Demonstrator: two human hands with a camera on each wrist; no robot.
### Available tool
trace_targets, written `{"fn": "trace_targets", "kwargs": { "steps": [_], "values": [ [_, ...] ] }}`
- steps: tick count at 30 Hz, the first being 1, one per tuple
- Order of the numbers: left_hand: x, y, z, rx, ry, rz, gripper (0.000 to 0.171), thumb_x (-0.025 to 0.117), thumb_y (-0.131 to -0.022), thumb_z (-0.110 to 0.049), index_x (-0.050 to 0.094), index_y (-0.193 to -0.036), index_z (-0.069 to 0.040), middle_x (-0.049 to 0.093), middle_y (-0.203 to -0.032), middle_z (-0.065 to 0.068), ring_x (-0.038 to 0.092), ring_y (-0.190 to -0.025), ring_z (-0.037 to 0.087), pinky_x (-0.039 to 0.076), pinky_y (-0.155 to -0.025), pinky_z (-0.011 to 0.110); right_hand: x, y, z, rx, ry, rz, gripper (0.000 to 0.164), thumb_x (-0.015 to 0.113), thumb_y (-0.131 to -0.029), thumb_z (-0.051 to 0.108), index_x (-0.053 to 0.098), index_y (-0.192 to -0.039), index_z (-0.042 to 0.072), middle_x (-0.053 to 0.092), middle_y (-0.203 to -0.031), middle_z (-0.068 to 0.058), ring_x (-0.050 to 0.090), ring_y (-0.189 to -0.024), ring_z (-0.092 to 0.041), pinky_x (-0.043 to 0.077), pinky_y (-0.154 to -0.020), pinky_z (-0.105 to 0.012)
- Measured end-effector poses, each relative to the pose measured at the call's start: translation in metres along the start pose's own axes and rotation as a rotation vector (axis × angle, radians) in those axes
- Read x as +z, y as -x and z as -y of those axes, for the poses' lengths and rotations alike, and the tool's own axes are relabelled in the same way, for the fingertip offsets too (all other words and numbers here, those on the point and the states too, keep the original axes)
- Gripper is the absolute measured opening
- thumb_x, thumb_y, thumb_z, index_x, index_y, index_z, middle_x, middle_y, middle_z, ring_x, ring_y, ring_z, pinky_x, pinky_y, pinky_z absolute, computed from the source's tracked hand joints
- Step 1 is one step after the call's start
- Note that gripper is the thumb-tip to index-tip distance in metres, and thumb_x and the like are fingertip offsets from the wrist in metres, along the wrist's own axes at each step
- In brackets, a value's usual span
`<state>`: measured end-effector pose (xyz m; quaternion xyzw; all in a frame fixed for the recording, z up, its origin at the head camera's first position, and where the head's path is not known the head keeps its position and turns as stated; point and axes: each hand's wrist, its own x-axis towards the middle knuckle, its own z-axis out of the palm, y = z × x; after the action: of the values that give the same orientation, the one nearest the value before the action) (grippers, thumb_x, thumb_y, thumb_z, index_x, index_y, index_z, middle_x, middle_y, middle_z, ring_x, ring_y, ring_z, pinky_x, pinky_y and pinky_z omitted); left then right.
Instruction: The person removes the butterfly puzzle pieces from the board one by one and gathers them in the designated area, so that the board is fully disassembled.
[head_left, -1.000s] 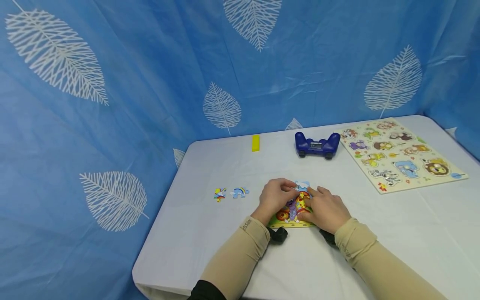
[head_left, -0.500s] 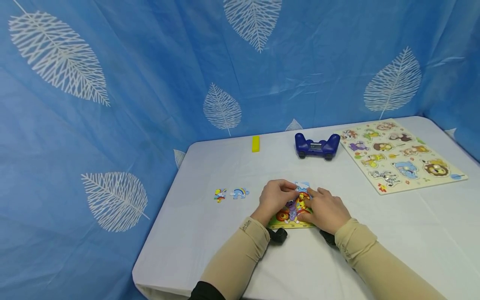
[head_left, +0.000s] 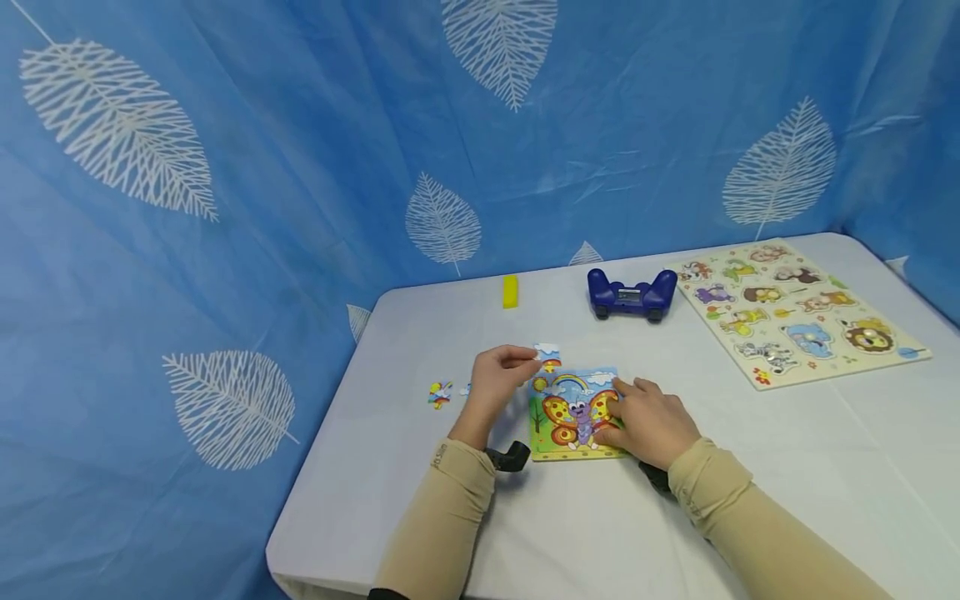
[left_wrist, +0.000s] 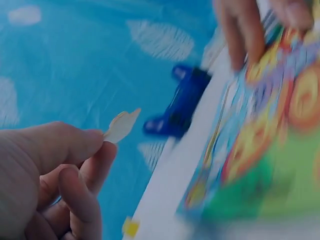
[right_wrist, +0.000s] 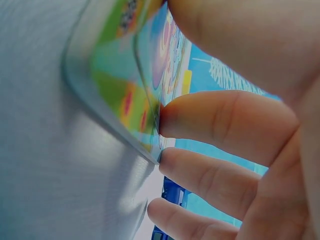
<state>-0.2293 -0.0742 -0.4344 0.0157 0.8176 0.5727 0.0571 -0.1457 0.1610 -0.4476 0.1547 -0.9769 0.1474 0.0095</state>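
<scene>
My left hand [head_left: 497, 387] pinches a jigsaw puzzle piece [head_left: 548, 357] with white, blue and orange on it, between thumb and fingertip. In the left wrist view the piece [left_wrist: 122, 126] is tilted and its pale side shows. A butterfly jigsaw puzzle [head_left: 570, 417] with a rainbow and clouds lies flat to the right of this hand. Across its right edge rests my right hand [head_left: 654, 421], its fingertips touching the board. The right wrist view shows these fingers [right_wrist: 215, 117] nearly straight along the puzzle's edge.
Left of the puzzle lie a loose piece [head_left: 440, 394] and another one partly hidden by the left hand. Further back are a yellow block [head_left: 511, 292], a blue game controller [head_left: 632, 296] and an animal peg board [head_left: 795, 312]. A blue curtain [head_left: 315, 208] hangs behind the table.
My left hand has lifted away from the puzzle toward the left, with the jigsaw piece in its fingertips. More of the butterfly picture now shows. The right hand has stayed in place.
</scene>
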Motion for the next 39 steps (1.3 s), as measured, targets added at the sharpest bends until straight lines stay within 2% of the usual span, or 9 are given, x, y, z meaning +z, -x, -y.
{"fn": "trace_targets", "kwargs": {
  "steps": [2, 5, 9, 12, 18, 29, 32, 35, 39],
  "values": [
    [-0.019, 0.0, 0.008, -0.006, -0.007, -0.016, 0.017, 0.08, -0.092, -0.026, 0.078, -0.107, -0.019, 0.075, -0.103, -0.001, 0.069, -0.091, 0.015, 0.056, -0.084, 0.042, 0.0, 0.0, 0.001, 0.0, -0.001, -0.003, 0.051, 0.081, -0.084, 0.051, 0.08, -0.11, 0.008, 0.058, -0.142, -0.03, 0.05, -0.129, -0.06, 0.05, -0.086, -0.072],
    [-0.041, 0.001, 0.02, -0.026, -0.055, -0.043, 0.018, 0.08, -0.091, -0.026, 0.079, -0.107, -0.018, 0.076, -0.101, 0.001, 0.07, -0.091, 0.017, 0.056, -0.08, 0.039, -0.001, -0.001, 0.002, -0.001, -0.001, -0.001, 0.05, 0.081, -0.084, 0.051, 0.08, -0.11, 0.008, 0.057, -0.142, -0.03, 0.05, -0.129, -0.06, 0.05, -0.086, -0.072],
    [-0.054, 0.004, 0.033, -0.043, -0.134, -0.029, 0.015, 0.08, -0.092, -0.024, 0.079, -0.105, -0.017, 0.076, -0.1, 0.001, 0.068, -0.087, 0.018, 0.055, -0.073, 0.034, -0.001, 0.0, 0.002, -0.003, 0.003, 0.004, 0.05, 0.081, -0.084, 0.051, 0.08, -0.11, 0.008, 0.057, -0.142, -0.03, 0.05, -0.129, -0.059, 0.05, -0.086, -0.071],
    [-0.053, 0.005, 0.038, -0.033, -0.2, -0.003, 0.014, 0.08, -0.091, -0.025, 0.08, -0.103, -0.018, 0.075, -0.099, 0.0, 0.067, -0.086, 0.017, 0.053, -0.071, 0.032, -0.001, 0.001, 0.002, -0.003, 0.01, 0.011, 0.051, 0.08, -0.084, 0.052, 0.08, -0.111, 0.009, 0.057, -0.143, -0.029, 0.051, -0.129, -0.058, 0.05, -0.086, -0.071],
    [-0.047, 0.007, 0.041, 0.019, -0.329, -0.005, 0.009, 0.08, -0.091, -0.026, 0.079, -0.098, -0.02, 0.073, -0.092, -0.004, 0.065, -0.08, 0.013, 0.052, -0.069, 0.032, -0.001, 0.002, -0.001, 0.006, 0.012, 0.026, 0.054, 0.079, -0.085, 0.054, 0.079, -0.117, 0.011, 0.059, -0.143, -0.025, 0.049, -0.132, -0.058, 0.049, -0.086, -0.073],
    [-0.044, 0.009, 0.039, 0.051, -0.439, -0.027, 0.01, 0.082, -0.089, -0.029, 0.08, -0.097, -0.024, 0.074, -0.086, -0.009, 0.064, -0.075, 0.009, 0.049, -0.069, 0.032, -0.01, -0.004, -0.009, 0.027, -0.058, 0.1, 0.055, 0.079, -0.086, 0.051, 0.077, -0.121, 0.009, 0.055, -0.148, -0.022, 0.036, -0.141, -0.06, 0.043, -0.093, -0.077],
    [-0.042, 0.008, 0.04, 0.064, -0.475, -0.04, 0.01, 0.082, -0.089, -0.03, 0.08, -0.097, -0.025, 0.073, -0.086, -0.011, 0.063, -0.076, 0.008, 0.049, -0.069, 0.032, -0.011, -0.004, -0.013, 0.018, -0.065, 0.089, 0.055, 0.08, -0.086, 0.048, 0.076, -0.123, 0.008, 0.056, -0.148, -0.022, 0.035, -0.141, -0.06, 0.041, -0.095, -0.077],
    [-0.04, 0.008, 0.04, 0.085, -0.536, -0.054, 0.009, 0.081, -0.091, -0.032, 0.08, -0.098, -0.027, 0.073, -0.087, -0.012, 0.063, -0.077, 0.008, 0.048, -0.069, 0.032, -0.01, -0.003, -0.015, -0.013, -0.042, 0.044, 0.055, 0.08, -0.086, 0.048, 0.076, -0.122, 0.007, 0.058, -0.146, -0.021, 0.039, -0.141, -0.057, 0.042, -0.098, -0.074],
    [-0.038, 0.01, 0.038, 0.096, -0.615, -0.082, 0.008, 0.08, -0.091, -0.032, 0.079, -0.099, -0.03, 0.073, -0.087, -0.014, 0.064, -0.078, 0.009, 0.048, -0.068, 0.031, -0.008, 0.0, -0.01, -0.104, -0.059, -0.017, 0.065, 0.08, -0.085, 0.053, 0.071, -0.132, 0.009, 0.053, -0.151, -0.021, 0.038, -0.145, -0.05, 0.036, -0.106, -0.07]
  ]
}}
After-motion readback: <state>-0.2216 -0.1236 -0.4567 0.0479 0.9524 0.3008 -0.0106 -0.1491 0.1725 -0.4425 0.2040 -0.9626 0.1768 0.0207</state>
